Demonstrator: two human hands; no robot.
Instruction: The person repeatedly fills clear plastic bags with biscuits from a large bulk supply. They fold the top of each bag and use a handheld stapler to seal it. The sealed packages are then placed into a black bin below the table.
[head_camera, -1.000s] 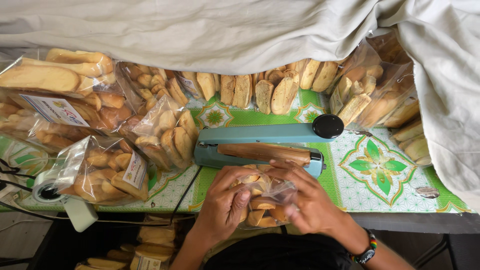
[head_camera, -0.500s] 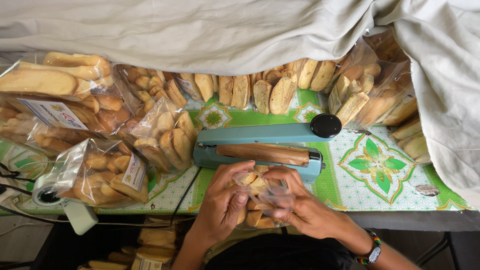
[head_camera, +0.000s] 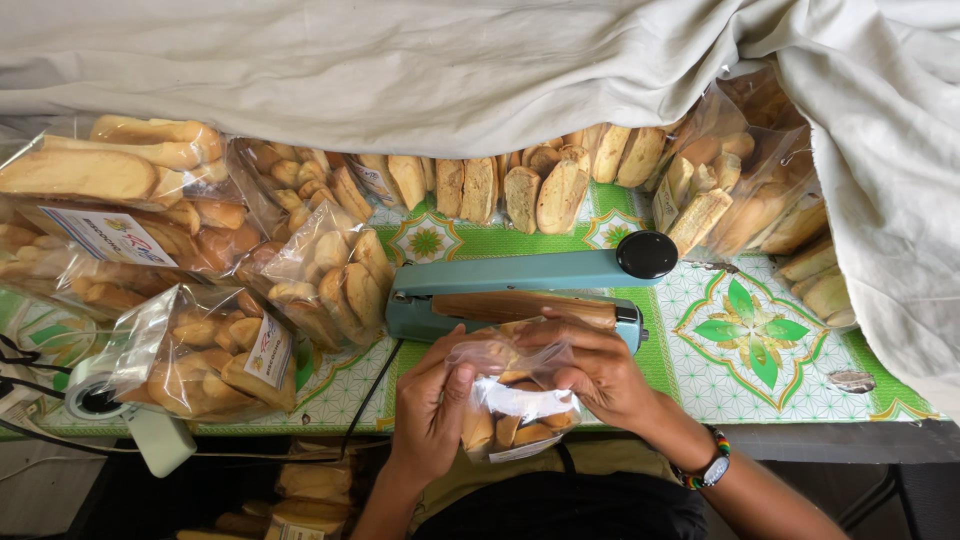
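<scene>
Clear plastic bag of golden rusks (head_camera: 510, 405) pinched at mouth by left hand (head_camera: 432, 408) and right hand (head_camera: 600, 375), at 6 o'clock of teal impulse sealer (head_camera: 520, 290). Risk judged: mouth creased, seal left leaky.

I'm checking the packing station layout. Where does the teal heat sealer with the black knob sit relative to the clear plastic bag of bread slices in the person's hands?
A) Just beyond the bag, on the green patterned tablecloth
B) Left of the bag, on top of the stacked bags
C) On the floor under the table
A: the teal heat sealer lies on the green patterned tablecloth just beyond the clear plastic bag of bread slices, which both hands hold.
</scene>
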